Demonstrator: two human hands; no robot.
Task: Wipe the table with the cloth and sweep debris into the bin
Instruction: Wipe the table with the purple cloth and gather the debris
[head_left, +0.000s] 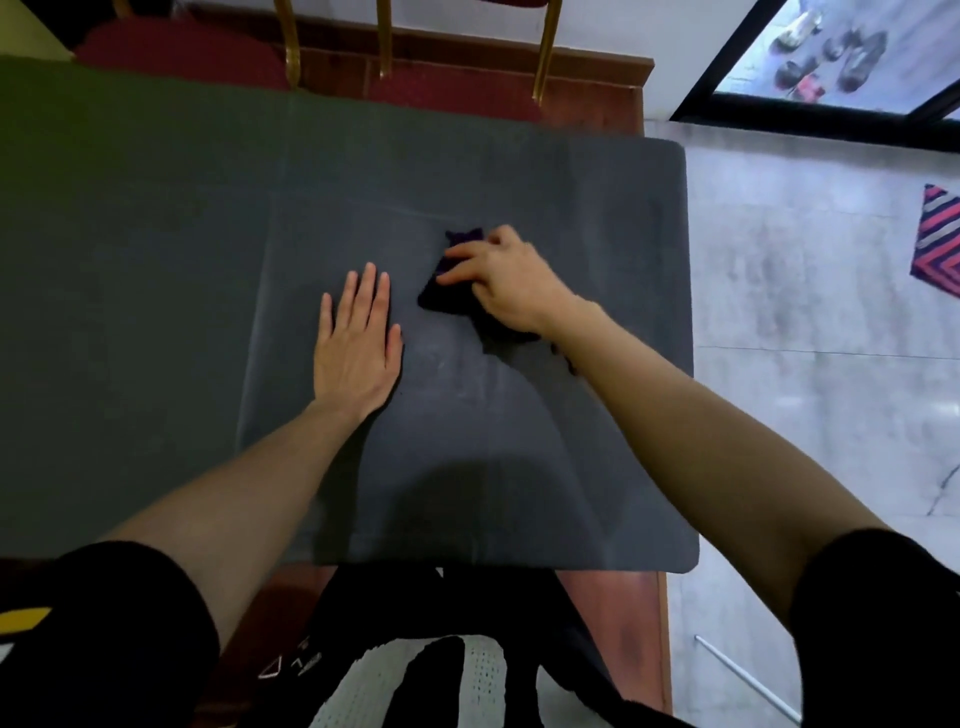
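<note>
Right now, through the head camera, I am seeing the right hand (506, 286) pressing a bunched dark cloth (447, 291) onto the table (571, 441) at frame centre, fingers curling over it, probably for wiping. Just left, the left hand (358, 348) is lying flat, bracing. Bin and debris are not showing.

The right hand (506, 283) presses a dark cloth (451, 283) onto the grey table (597, 218). The left hand (358, 340) lies flat just beside it
</note>
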